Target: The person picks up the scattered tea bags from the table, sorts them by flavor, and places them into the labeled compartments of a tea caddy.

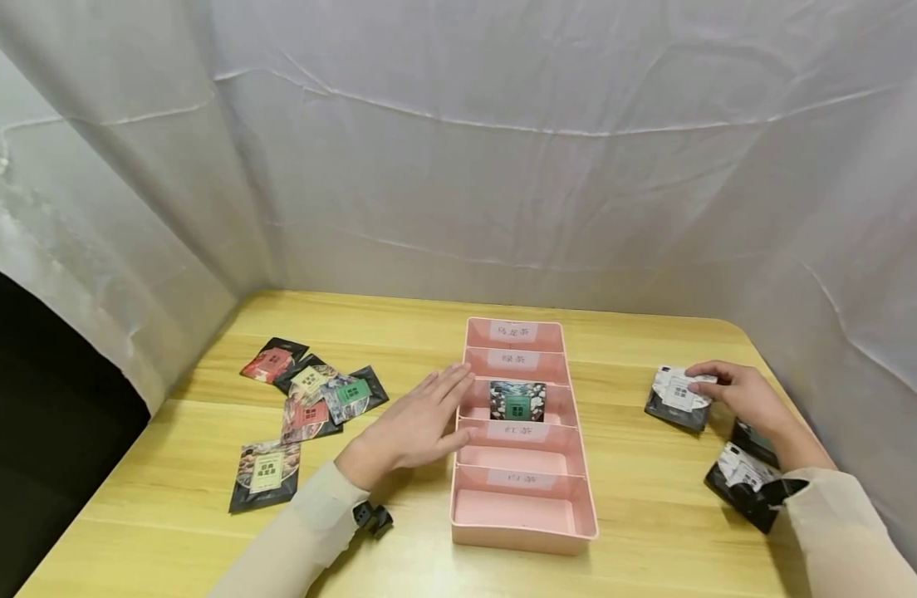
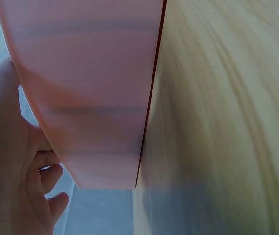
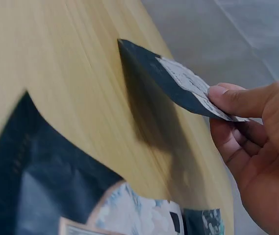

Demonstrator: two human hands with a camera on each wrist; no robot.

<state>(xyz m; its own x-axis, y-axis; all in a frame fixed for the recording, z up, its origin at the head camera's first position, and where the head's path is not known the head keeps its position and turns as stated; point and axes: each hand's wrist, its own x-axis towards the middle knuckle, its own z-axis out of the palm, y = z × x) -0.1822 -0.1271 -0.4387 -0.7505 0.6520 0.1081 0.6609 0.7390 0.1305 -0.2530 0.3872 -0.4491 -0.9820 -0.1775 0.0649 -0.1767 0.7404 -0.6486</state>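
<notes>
right hand (image 1: 746, 403) pinching a black-and-white tea packet (image 1: 677, 399), tipped up, left hand (image 1: 417, 422) touching the pink five-part tray (image 1: 517, 508) beside it, fingers mostly straight, colourful tea packets (image 1: 267, 472) farther left of the left hand

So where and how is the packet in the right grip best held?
Likely by the packet's raised far-right corner, coming from the right and pinching above and beneath, as the right grip does: it is thin, and tilts with that corner clear of the table.
</notes>
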